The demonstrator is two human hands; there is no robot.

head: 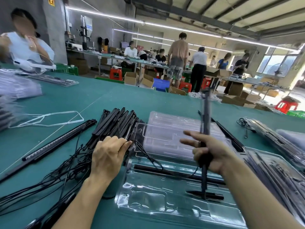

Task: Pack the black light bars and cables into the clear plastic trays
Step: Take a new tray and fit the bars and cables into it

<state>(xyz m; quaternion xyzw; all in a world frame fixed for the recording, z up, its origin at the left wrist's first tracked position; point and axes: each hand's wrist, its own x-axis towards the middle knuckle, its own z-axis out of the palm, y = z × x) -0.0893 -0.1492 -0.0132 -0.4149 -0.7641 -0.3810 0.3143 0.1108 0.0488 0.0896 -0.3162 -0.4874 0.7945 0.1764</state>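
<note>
1. On the green table [115, 96], nearest the body: a clear plastic tray [148, 204], open side up.
2. One black light bar, the laid bar [148, 168], lies flat in a long slot at the tray's far side.
3. Right hand [208, 154] grips a second one, the held bar [205, 123], low on its length. Thumb and lower fingers are curled round it; the index and middle fingers stick out to the left.
4. Held bar stands almost upright over the tray, blurred. Its lower end sits by a short black piece [212, 196] in the tray; contact unclear.
5. A thin cable [193, 173] droops from below the right hand into the tray.
6. Left hand [109, 154] lies palm down on the near end of a pile of bars [115, 123], fingers nearly straight. A black wire runs out from its fingertips; cannot tell whether it is pinched.
7. Just beyond the tray: a stack of empty trays [165, 129], beside the pile.
8. Left of the pile: a single long bar [57, 141] lying slantwise, and a tangle of cables [49, 176] spreading toward the near edge.
9. Right side: filled trays [272, 162], overlapping.
10. Far left on the table: a white cord loop [54, 118].
11. Background: other workers at long tables, cardboard boxes [130, 78], red stools [115, 74].
</note>
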